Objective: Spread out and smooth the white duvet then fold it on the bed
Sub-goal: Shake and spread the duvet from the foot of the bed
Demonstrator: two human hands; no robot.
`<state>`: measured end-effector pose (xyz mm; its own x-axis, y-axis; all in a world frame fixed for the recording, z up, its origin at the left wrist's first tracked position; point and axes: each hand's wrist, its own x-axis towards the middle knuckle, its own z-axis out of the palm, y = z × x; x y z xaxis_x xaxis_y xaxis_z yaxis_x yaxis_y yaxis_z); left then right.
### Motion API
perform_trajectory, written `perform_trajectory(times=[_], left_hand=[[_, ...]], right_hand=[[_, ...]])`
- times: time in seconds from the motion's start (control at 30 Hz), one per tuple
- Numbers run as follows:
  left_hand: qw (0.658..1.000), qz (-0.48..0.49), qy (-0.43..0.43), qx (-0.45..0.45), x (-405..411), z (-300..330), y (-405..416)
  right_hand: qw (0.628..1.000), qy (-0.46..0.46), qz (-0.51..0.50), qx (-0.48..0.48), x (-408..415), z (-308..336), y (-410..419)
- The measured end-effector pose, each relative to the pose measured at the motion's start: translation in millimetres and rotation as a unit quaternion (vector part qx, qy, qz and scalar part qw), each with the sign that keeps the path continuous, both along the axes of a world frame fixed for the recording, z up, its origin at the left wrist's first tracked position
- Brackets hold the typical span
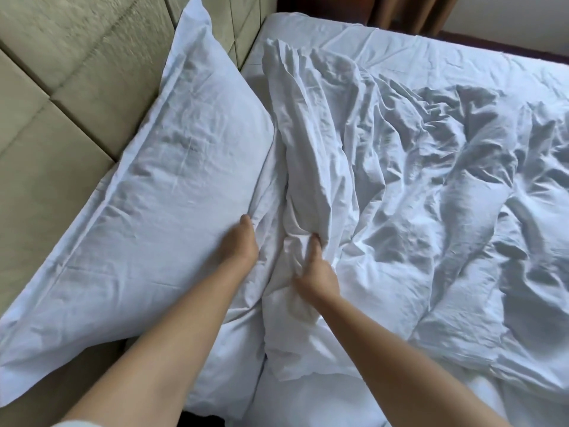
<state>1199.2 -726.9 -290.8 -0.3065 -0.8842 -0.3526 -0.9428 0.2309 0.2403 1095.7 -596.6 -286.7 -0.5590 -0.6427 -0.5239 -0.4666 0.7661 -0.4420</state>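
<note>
Head view: your left hand (241,245) and right hand (315,269) each pinch the bunched white duvet (400,180) edge beside the pillow (160,186); draw it apart evenly.

The white duvet (415,186) lies crumpled across the bed (323,35), heavily creased, one edge bunched into a long ridge beside the pillow (147,180), not yet spread or folded.
</note>
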Motion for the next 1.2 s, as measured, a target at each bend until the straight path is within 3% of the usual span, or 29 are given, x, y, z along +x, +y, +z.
perform_trajectory(times=[0.13, 0.23, 0.4, 0.47, 0.5, 0.57, 0.67, 0.73, 0.8, 0.87, 0.97, 1.03, 1.13, 1.2], left_hand=[[0.997, 0.013, -0.059, -0.043, 19, 30, -14], [0.992, 0.054, -0.050, -0.104, 44, 84, -42], [0.975, 0.105, -0.022, -0.196, 80, 173, -70], [0.965, 0.150, -0.017, -0.213, 102, 188, -72], [0.962, 0.170, -0.018, -0.214, 115, 190, -73], [0.960, 0.205, -0.015, -0.188, 139, 185, -74], [0.973, 0.218, -0.014, -0.072, 154, 162, -72], [0.984, 0.170, -0.051, 0.006, 153, 146, -69], [0.991, 0.119, -0.050, 0.025, 148, 136, -71], [0.994, 0.102, 0.019, 0.030, 138, 131, -76], [0.979, 0.138, 0.131, 0.074, 119, 132, -85], [0.967, 0.155, 0.170, 0.106, 109, 131, -88], [0.949, 0.179, 0.211, 0.151, 96, 125, -99], [0.925, 0.209, 0.257, 0.186, 90, 122, -107]], right_hand=[[0.997, -0.049, -0.062, -0.026, 12, 22, -13], [0.979, -0.118, -0.115, -0.120, 34, 63, -33], [0.930, -0.164, -0.063, -0.325, 74, 164, -93], [0.920, -0.166, -0.026, -0.355, 79, 185, -106], [0.929, -0.159, 0.011, -0.333, 80, 186, -109], [0.963, -0.130, 0.139, -0.191, 82, 165, -106], [0.954, -0.118, 0.274, 0.033, 95, 114, -84], [0.947, -0.064, 0.310, 0.049, 101, 100, -78], [0.946, 0.028, 0.322, -0.006, 100, 104, -87], [0.952, 0.097, 0.275, -0.096, 94, 119, -101], [0.976, -0.005, 0.077, -0.202, 86, 130, -123], [0.977, -0.069, -0.011, -0.203, 79, 128, -134], [0.981, -0.060, -0.038, -0.179, 65, 119, -145], [0.979, -0.110, -0.053, -0.164, 58, 114, -154]])
